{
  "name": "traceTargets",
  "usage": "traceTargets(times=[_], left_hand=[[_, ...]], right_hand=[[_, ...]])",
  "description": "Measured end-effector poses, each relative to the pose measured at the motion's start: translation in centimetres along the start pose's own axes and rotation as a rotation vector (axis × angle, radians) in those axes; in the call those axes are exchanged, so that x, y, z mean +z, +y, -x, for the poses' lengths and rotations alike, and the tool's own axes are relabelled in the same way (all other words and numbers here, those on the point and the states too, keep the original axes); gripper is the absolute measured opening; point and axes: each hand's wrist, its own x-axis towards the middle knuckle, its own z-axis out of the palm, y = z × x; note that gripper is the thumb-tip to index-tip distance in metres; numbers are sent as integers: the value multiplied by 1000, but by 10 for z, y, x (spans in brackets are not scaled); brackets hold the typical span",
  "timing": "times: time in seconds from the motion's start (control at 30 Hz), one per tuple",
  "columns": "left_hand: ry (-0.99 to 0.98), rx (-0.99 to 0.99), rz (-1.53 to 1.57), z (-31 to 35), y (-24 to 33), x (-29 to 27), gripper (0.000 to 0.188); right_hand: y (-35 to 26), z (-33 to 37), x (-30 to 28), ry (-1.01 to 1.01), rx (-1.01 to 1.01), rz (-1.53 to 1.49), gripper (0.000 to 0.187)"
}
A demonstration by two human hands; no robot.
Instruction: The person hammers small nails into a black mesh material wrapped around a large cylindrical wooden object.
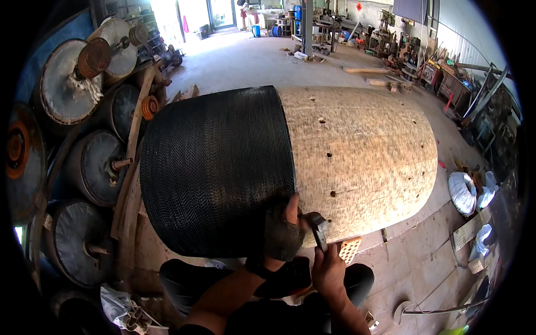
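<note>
A large wooden drum [363, 151] lies on its side in front of me, with several dark holes in its pale surface. Its left part is covered by a black ridged wrap [218, 167]. Against the lower edge of this wrap rests my left hand [282, 237], in a dark glove with bare fingertips. One finger points up along the seam; the others are bent, and what they pinch, if anything, is hidden. My right hand [328, 271] grips a hammer [319, 230] by its handle. The hammer's head is close beside my left fingers, near the drum's lower side.
Several metal-ended rollers [72, 84] are stacked along the left, with wooden planks [131, 139] beside them. A perforated brick [349, 249] sits below the drum. White sacks [462, 191] stand at the right; machines and tools [385, 36] line the far right wall.
</note>
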Motion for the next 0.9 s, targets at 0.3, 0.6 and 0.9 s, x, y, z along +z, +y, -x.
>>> traceTargets(times=[0.3,0.6,0.9], left_hand=[[-94,13,32,-2,3,-18,60],[-324,-497,799,34,52,-71,33],[-359,-529,719,55,54,-99,21]], right_hand=[[3,10,0,9,112,-287,22],[-36,11,-19,-140,259,-1024,18],[-42,38,-13,-199,355,-1043,12]])
